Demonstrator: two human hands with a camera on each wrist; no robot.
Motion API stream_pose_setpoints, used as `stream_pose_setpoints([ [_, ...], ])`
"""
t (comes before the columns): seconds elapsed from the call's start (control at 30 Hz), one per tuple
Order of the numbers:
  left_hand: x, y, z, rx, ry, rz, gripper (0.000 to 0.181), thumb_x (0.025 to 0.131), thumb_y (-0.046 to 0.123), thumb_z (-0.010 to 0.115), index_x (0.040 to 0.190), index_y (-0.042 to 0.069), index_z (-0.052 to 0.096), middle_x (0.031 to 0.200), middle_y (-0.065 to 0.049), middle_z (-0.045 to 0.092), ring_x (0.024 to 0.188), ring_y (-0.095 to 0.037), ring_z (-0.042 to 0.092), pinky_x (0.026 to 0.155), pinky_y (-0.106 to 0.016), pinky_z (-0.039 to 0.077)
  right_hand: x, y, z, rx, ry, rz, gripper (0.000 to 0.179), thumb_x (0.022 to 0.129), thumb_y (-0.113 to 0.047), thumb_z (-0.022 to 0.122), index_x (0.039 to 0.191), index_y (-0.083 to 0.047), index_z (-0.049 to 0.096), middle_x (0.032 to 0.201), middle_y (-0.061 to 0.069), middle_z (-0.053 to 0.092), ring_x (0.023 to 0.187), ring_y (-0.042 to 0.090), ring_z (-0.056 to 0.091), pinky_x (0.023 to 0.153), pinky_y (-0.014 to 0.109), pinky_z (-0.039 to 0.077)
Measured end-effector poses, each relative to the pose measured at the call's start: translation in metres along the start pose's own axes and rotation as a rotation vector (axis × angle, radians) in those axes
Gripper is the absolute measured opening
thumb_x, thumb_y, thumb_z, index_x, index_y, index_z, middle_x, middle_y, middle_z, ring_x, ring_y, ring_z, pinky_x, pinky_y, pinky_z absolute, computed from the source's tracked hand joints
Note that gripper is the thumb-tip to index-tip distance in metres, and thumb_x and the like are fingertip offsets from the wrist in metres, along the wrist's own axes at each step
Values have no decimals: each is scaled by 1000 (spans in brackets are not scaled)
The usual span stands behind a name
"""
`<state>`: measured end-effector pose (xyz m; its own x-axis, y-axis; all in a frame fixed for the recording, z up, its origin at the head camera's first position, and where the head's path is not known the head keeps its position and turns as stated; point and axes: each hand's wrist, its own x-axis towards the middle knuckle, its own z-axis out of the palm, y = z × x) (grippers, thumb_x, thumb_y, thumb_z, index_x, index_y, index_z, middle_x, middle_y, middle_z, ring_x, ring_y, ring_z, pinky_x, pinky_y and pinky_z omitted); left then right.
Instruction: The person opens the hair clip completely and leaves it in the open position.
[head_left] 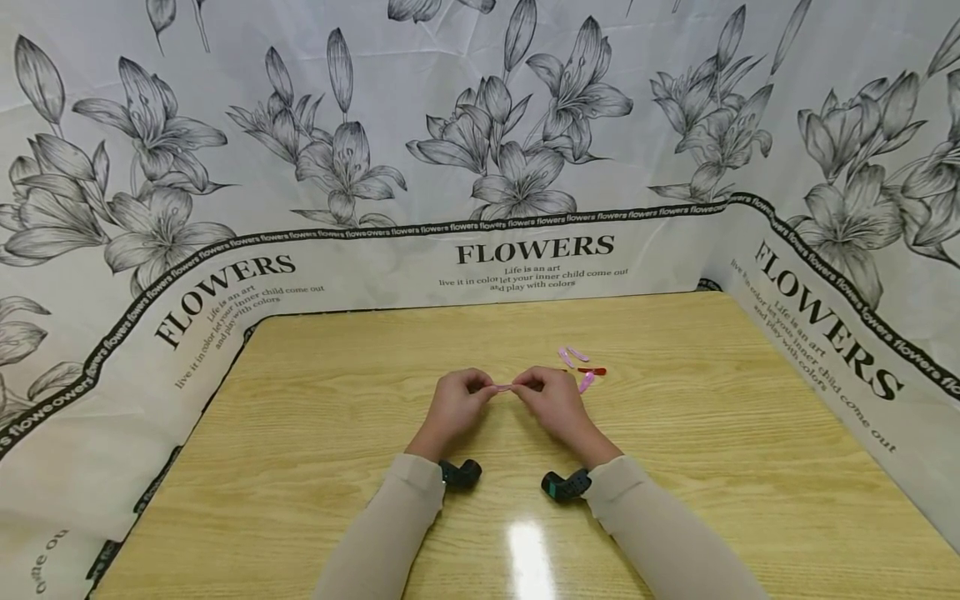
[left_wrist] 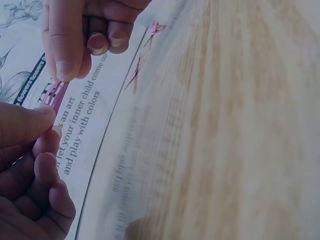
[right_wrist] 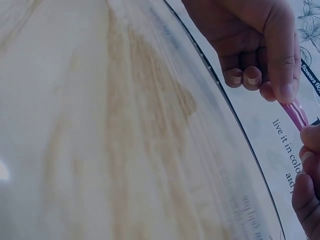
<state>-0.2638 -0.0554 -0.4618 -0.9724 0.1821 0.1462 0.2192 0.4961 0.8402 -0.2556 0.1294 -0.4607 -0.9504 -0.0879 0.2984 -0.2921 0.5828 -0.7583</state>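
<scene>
The left hand (head_left: 459, 402) and right hand (head_left: 557, 402) each pinch one end of a slim pink clip (right_wrist: 296, 115), neither nearer; its long axis bridges their fingertips, roughly parallel to the table's (head_left: 337, 400) far edge; it sits about midway between the side edges.
</scene>
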Motion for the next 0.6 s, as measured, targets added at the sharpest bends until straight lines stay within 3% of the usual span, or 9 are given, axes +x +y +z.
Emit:
stream_pose_setpoints([
  [0.6, 0, 4, 2, 61, 68, 43, 11, 91, 22, 68, 84, 13, 70, 75, 3, 65, 67, -10, 54, 62, -25, 46, -2, -3, 4, 20, 90, -11, 6, 86, -19, 73, 83, -14, 76, 75, 0, 71, 66, 10, 58, 59, 23, 46],
])
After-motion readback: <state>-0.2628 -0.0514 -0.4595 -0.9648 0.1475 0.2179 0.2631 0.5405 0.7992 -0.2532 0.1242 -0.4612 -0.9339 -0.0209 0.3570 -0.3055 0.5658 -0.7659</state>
